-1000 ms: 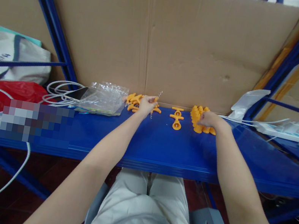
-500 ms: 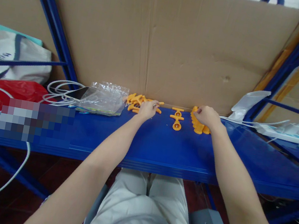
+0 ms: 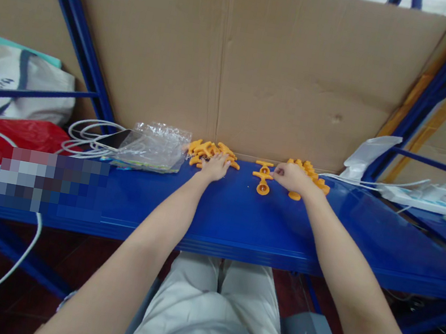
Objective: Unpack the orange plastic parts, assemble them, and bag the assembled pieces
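My left hand lies with fingers spread on the near right side of a heap of orange curved handle-like pieces. Small dark and shiny bits show among that heap, too small to name. In the middle, two orange T-shaped pieces with round cup ends lie in a line, one behind the other. My right hand is closed, its fingertips at the right end of the nearer piece's crossbar; whatever they pinch is hidden. Behind and under that hand is a group of orange round-ended pieces, partly covered.
Left of the heap lie clear plastic bags, a phone and coiled white cable. A white power strip lies at the right. Cardboard walls off the back of the blue table.
My left hand has spread its fingers; the orange piece that stuck out beyond it no longer shows there. My right hand has moved left from the round-ended pieces to the middle pair.
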`<state>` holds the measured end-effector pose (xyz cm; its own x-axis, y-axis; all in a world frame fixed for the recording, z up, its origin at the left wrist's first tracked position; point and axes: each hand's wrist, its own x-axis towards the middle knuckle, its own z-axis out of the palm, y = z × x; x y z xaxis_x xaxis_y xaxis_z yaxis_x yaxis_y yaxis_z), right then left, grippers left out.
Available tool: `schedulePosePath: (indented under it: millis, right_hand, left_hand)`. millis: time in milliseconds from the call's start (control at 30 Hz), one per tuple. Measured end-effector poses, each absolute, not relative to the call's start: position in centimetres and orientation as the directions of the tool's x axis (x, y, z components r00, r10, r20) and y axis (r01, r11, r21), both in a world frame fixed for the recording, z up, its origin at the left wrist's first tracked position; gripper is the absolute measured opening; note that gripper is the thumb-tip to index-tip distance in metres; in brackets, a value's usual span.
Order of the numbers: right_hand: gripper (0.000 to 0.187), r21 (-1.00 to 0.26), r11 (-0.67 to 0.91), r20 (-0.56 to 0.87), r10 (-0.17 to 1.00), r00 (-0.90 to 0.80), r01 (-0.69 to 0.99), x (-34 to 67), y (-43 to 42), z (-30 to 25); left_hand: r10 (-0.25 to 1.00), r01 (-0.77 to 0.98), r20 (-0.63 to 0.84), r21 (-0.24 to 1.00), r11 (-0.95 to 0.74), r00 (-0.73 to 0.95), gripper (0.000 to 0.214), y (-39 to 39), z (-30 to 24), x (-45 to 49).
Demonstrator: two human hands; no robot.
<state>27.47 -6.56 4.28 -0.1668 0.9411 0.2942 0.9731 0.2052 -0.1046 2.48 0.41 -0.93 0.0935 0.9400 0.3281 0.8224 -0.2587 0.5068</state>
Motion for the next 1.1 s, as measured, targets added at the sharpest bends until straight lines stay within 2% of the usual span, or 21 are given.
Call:
schedulePosePath:
  millis: [200, 300, 433, 533, 700, 933, 1100]
  right_hand:
    - [0.035, -0.177, 0.380, 0.181, 0.919, -0.349, 0.908, 26.4, -6.3, 3.0]
    - [0.032, -0.182, 0.428, 0.105, 0.904, -0.415, 0.885, 26.1, -6.1, 2.4]
    - [0.025, -0.150, 0.447, 0.093, 0.894, -0.438, 0.882, 26.0, -5.8, 1.9]
    - [0.021, -0.170, 0.471, 0.073, 0.882, -0.466, 0.866, 26.0, -5.7, 1.9]
    - [0.014, -0.228, 0.469, 0.120, 0.883, -0.453, 0.853, 26.0, -5.6, 1.6]
    - [0.005, -0.241, 0.553, 0.263, 0.828, -0.495, 0.798, 26.1, -4.8, 1.2]
    - [0.020, -0.240, 0.482, 0.236, 0.871, -0.431, 0.843, 26.1, -4.9, 1.2]
  left_hand:
    - [0.960, 0.882, 0.256, 0.417, -0.218, 0.116, 0.056, 0.2, -0.8, 2.6]
    - [0.967, 0.908, 0.230, 0.374, -0.189, 0.106, 0.060, -0.1, -0.6, 2.7]
    - [0.974, 0.939, 0.201, 0.305, -0.161, 0.102, 0.062, -0.7, -0.2, 2.9]
    - [0.977, 0.957, 0.194, 0.254, -0.139, 0.091, 0.061, -0.9, -0.1, 2.9]
    - [0.972, 0.970, 0.212, 0.200, -0.140, 0.096, 0.060, -0.7, -0.1, 2.9]
    - [0.930, 0.951, 0.299, 0.152, -0.269, 0.216, 0.057, 0.1, -0.6, 3.2]
    - [0.932, 0.948, 0.281, 0.154, -0.279, 0.229, 0.059, 0.5, -1.2, 3.2]
